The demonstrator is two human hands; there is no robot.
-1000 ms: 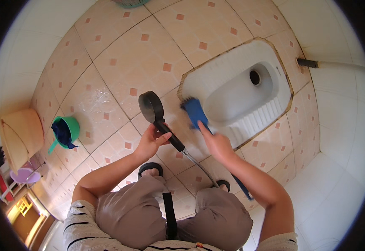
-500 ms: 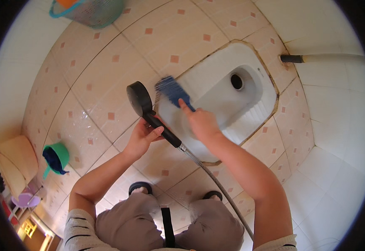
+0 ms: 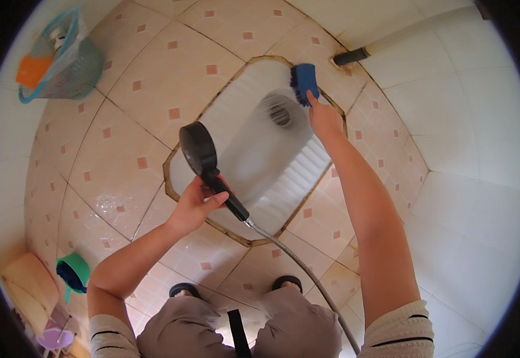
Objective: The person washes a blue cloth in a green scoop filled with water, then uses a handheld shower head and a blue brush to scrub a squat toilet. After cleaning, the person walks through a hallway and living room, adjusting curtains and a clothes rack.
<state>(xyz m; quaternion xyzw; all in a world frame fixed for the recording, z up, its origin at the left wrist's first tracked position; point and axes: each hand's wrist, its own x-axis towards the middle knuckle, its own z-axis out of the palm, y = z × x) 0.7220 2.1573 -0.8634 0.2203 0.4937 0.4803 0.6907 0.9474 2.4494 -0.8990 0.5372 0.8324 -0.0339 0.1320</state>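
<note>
My left hand (image 3: 194,207) is closed around the handle of a black shower head (image 3: 199,148), held over the near left end of a white squat toilet (image 3: 209,128). A metal hose (image 3: 298,260) runs from the handle down to the lower right. In my right hand (image 3: 325,119) is a blue scrubbing brush (image 3: 306,82), its index finger stretched along the back. The brush is at the far right rim of the toilet, its dark bristles facing left. Blurred streaks lie over the drain hole (image 3: 279,113), close to the brush.
A blue-green basket (image 3: 87,74) with an orange item (image 3: 34,70) stands at the far left. A green dipper (image 3: 76,268) sits on the wet tiled floor (image 3: 110,173) at the left, near a beige tub (image 3: 30,283). A pipe (image 3: 352,56) juts from the right wall beyond the brush.
My right hand has carried the brush from the toilet's left side to its far right rim. The view has shifted, bringing more of the basket into sight. My left hand keeps the shower head.
</note>
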